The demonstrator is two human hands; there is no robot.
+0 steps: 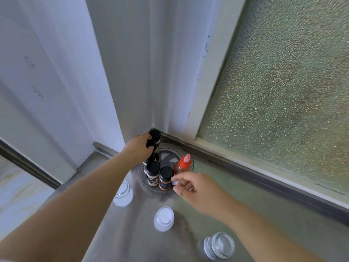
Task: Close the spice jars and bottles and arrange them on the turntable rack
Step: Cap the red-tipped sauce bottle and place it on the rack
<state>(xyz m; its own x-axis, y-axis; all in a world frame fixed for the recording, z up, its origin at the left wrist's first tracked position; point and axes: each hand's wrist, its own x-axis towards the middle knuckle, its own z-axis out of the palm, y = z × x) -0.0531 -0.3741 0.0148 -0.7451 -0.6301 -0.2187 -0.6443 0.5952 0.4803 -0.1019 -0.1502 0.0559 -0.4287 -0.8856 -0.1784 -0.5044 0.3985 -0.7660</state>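
At mid-frame the turntable rack (pixel 186 168) sits jammed into the counter's back corner. The left hand (pixel 138 148) grips a black-capped jar (pixel 154 139) over its far edge; the right hand (pixel 196 188) pinches something small beside the red-capped bottle (pixel 182 165). Three glass jars (pixel 164 218) stand lower on open steel.

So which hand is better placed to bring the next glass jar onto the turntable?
The right hand. It holds only something small, too blurred to name, just above the jar with white contents on the counter. The left hand has its grip on a black-capped jar over the turntable.
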